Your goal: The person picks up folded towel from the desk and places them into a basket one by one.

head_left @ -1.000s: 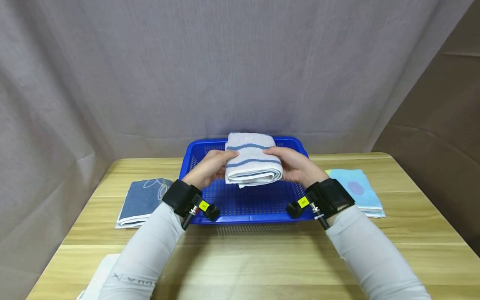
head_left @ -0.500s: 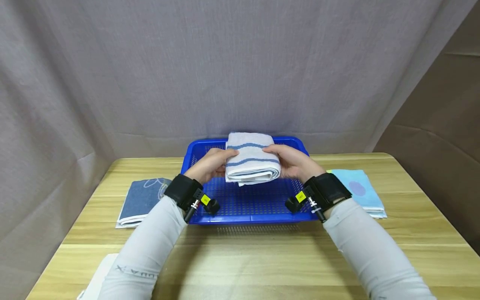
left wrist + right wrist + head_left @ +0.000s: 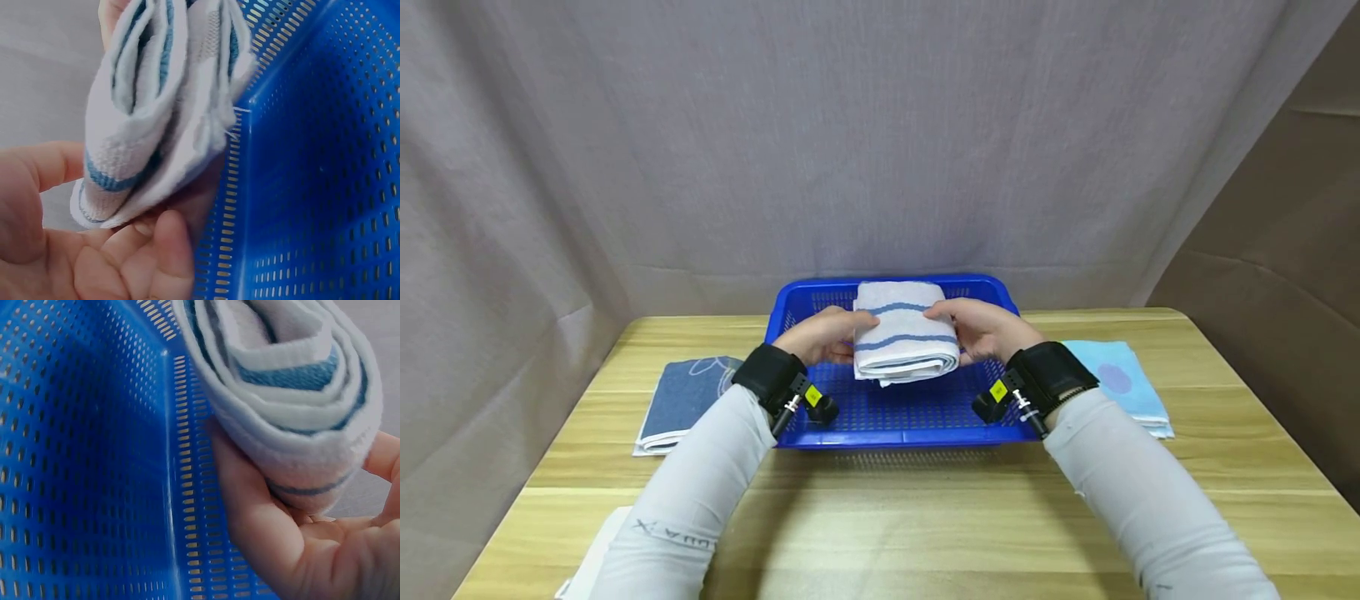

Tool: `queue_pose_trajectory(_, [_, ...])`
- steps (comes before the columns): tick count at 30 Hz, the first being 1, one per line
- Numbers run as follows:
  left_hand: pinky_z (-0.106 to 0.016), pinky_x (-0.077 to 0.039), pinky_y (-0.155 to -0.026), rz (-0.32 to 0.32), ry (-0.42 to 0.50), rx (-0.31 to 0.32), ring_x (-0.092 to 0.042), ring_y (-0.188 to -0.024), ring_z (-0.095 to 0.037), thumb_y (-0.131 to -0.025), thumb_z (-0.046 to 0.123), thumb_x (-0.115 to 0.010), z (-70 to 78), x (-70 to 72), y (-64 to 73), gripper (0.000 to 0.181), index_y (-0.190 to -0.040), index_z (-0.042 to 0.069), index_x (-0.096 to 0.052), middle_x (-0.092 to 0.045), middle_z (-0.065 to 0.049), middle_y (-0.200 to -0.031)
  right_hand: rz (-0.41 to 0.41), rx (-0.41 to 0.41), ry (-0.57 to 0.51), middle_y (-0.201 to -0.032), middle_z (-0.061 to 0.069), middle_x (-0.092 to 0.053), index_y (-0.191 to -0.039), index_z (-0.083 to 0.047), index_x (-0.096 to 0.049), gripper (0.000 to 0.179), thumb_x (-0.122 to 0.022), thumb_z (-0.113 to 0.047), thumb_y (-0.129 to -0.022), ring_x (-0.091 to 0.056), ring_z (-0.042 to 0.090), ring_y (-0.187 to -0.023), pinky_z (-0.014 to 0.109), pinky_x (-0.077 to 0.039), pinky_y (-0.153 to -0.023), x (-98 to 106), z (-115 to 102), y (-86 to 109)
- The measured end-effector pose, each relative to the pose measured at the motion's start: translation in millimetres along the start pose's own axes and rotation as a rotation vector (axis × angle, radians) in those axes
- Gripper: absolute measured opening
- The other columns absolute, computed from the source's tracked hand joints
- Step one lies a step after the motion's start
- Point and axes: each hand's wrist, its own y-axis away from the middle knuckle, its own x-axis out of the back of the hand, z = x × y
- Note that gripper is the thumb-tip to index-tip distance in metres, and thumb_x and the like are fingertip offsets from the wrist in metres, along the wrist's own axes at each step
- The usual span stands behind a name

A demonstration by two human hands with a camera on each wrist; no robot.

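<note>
A folded white towel with wavy blue stripes (image 3: 904, 329) is held between both hands, over the blue perforated basket (image 3: 902, 437). My left hand (image 3: 823, 333) grips its left side, thumb on top and fingers beneath. On the opposite side my right hand (image 3: 988, 329) grips it the same way. In the left wrist view the towel (image 3: 134, 125) shows its layered folds, with the fingers under it. The right wrist view shows the towel's rolled-looking layers (image 3: 294, 412) resting against curled fingers. Inside the basket, the floor below the towel is partly hidden.
A folded dark blue towel (image 3: 688, 404) lies left of the basket on the wooden table (image 3: 880, 525). To the right lies a folded light blue towel (image 3: 1120, 383), partly behind the right wrist. A white object (image 3: 597, 554) shows beside the left sleeve. A grey curtain (image 3: 880, 142) hangs behind.
Both hands have lowered the striped towel slightly toward the basket over the last half second. Their grip on it looks the same, and the basket and other towels have stayed in place.
</note>
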Motion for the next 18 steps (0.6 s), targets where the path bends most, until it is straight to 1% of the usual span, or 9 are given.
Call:
queue_pose_trajectory(3, [-0.026, -0.05, -0.058, -0.008, -0.024, 0.026, -0.06, -0.067, -0.017, -0.087, 0.028, -0.06, -0.1, 0.8, -2.1, 0.026, -0.098, 0.004, -0.055, -0.06, -0.005, -0.079, 0.029, -0.009, 0.054, -0.107, 0.011, -0.047, -0.129, -0.011, -0.027, 0.043, -0.048, -0.023, -0.094, -0.056, 0.023, -0.083, 0.037, -0.054, -0.064, 1.9, 1.4, -2.7])
queue_pose_trajectory(6, [-0.027, -0.05, -0.061, -0.016, -0.055, 0.057, -0.058, -0.064, -0.015, -0.086, 0.028, -0.061, 0.2, 1.0, -4.4, 0.029, -0.102, 0.004, -0.053, -0.058, -0.005, -0.081, 0.041, -0.015, 0.097, -0.113, 0.013, -0.042, -0.135, -0.013, -0.021, 0.051, -0.048, -0.023, -0.093, -0.054, 0.024, -0.086, 0.037, -0.054, -0.065, 4.5, 2.7, -5.6])
queue_pose_trajectory(10, [-0.028, -0.05, -0.064, -0.025, -0.079, 0.091, -0.056, -0.063, -0.015, -0.086, 0.028, -0.061, -0.1, -0.2, -7.1, 0.036, -0.11, 0.005, -0.047, -0.055, -0.007, -0.087, 0.057, -0.023, 0.149, -0.116, 0.015, -0.04, -0.138, -0.011, -0.018, 0.056, -0.048, -0.024, -0.093, -0.052, 0.026, -0.091, 0.037, -0.053, -0.065, 7.2, 4.3, -9.8])
queue_pose_trajectory(13, [-0.029, -0.05, -0.066, -0.021, -0.088, 0.107, -0.056, -0.066, -0.016, -0.086, 0.027, -0.062, -1.2, -2.7, -8.5, 0.04, -0.115, 0.005, -0.044, -0.052, -0.009, -0.093, 0.077, -0.041, 0.202, -0.121, 0.017, -0.038, -0.14, -0.011, -0.016, 0.059, -0.048, -0.025, -0.093, -0.049, 0.029, -0.097, 0.037, -0.052, -0.066, 7.6, 6.2, -12.6])
queue_pose_trajectory(18, [-0.029, -0.051, -0.067, -0.017, -0.111, 0.132, -0.055, -0.072, -0.017, -0.084, 0.025, -0.062, -4.4, -6.9, -9.9, 0.043, -0.116, 0.004, -0.042, -0.045, -0.011, -0.099, 0.104, -0.074, 0.305, -0.128, 0.02, -0.037, -0.141, -0.009, -0.016, 0.062, -0.049, -0.026, -0.091, -0.046, 0.033, -0.104, 0.041, -0.052, -0.069, 5.5, 9.3, -16.7])
